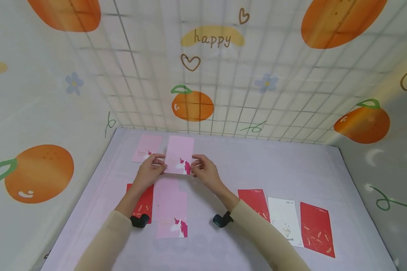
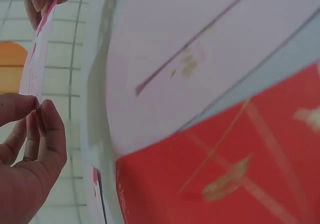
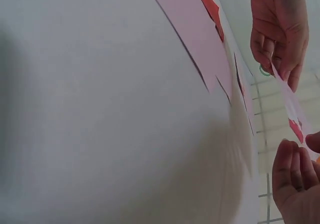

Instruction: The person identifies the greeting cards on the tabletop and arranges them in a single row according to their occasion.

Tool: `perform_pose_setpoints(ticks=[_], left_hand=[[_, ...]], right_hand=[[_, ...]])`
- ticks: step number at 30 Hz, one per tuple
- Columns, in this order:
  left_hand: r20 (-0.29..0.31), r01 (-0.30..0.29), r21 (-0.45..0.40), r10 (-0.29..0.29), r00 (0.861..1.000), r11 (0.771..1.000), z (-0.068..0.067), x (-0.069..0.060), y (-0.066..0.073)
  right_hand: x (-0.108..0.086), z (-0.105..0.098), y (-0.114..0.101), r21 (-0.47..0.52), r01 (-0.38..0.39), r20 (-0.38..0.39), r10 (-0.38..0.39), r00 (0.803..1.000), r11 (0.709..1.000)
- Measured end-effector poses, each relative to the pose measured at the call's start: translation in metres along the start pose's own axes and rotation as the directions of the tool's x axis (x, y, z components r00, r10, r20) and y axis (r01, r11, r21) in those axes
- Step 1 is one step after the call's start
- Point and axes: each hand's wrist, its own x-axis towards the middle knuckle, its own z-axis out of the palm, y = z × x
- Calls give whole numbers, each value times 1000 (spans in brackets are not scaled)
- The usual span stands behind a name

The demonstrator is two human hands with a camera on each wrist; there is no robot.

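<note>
A pink card (image 1: 179,150) with a white unicorn and magenta mane at its lower right corner is held up off the table, between both hands. My left hand (image 1: 150,171) pinches its left edge between thumb and fingers. At the lower right edge, my right hand (image 1: 206,171) pinches it beside the unicorn's mane. In the left wrist view the card (image 2: 40,59) shows nearly edge-on. Below the hands lies a second pink unicorn piece (image 1: 171,216), with a narrower pink part reaching out above it.
Another pink unicorn piece (image 1: 147,145) lies at the table's back left. A red piece (image 1: 144,203) with gold marks lies partly under my left forearm. At right are a red piece (image 1: 252,201), a white one (image 1: 285,218) and another red one (image 1: 317,229). A patterned cloth wall (image 1: 224,105) stands behind.
</note>
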Motion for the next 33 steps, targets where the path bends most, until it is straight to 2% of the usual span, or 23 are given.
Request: perform_pose_setpoints(ticks=[8, 17, 25, 33], left_hand=[[-55, -11, 121, 18, 998, 993, -12, 23, -4], [-100, -38, 237, 64, 993, 971, -20, 50, -7], [-88, 58, 275, -35, 996, 960, -22, 57, -20], [-72, 75, 284, -56, 996, 956, -21, 56, -28]], right_hand=[[20, 10, -3, -65, -15, 27, 17, 999, 998], [46, 20, -6, -98, -89, 58, 95, 994, 991], [63, 31, 3, -120, -142, 92, 154, 984, 982], [71, 35, 11, -281, -175, 96, 209, 973, 944]])
